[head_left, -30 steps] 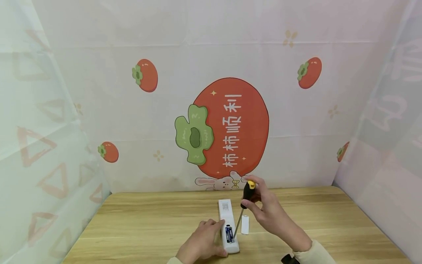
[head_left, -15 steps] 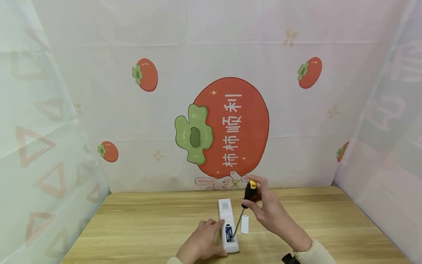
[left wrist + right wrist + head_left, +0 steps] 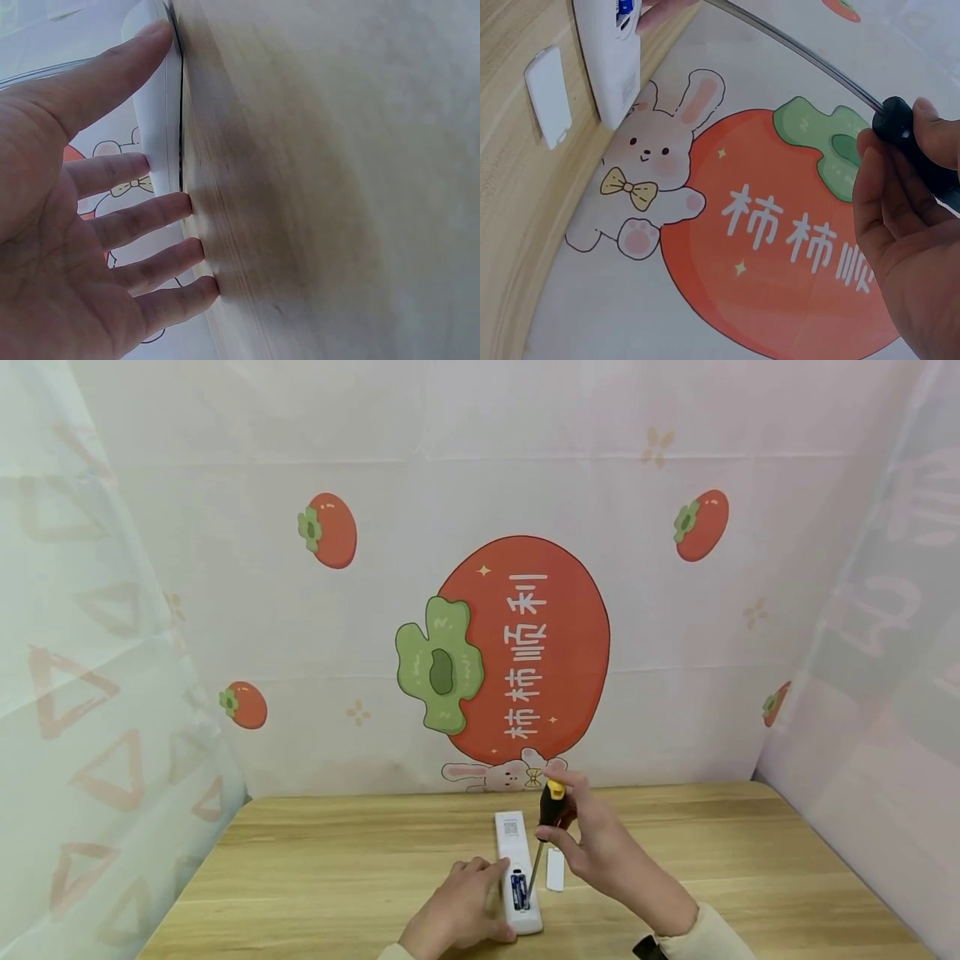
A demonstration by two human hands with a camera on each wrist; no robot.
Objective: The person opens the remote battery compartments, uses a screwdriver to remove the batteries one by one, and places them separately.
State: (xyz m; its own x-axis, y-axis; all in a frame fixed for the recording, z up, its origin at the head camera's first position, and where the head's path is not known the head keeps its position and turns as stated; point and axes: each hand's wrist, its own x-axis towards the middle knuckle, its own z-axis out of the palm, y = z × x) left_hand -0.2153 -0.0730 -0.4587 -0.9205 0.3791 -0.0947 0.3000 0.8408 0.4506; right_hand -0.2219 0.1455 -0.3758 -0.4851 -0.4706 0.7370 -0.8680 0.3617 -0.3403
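A white remote control [image 3: 512,839] lies back-up on the wooden table, its battery bay uncovered with blue batteries [image 3: 520,892] inside. My left hand [image 3: 463,906] rests along its left side. In the left wrist view that hand's fingers are straight; thumb and index finger touch the remote's edge while the other fingertips meet the table. My right hand [image 3: 596,839] grips the black-and-yellow handle of a screwdriver [image 3: 551,806], held at a steep tilt. The shaft's tip reaches the lower right end of the battery bay; exact contact is too small to tell.
The white battery cover [image 3: 555,870] lies on the table just right of the remote. A printed cloth backdrop [image 3: 360,635] rises behind the wooden table [image 3: 337,860], with fabric walls on both sides.
The screwdriver's handle has swung left with my right hand, so the shaft stands steeper over the battery bay. My left hand and the remote hold their places.
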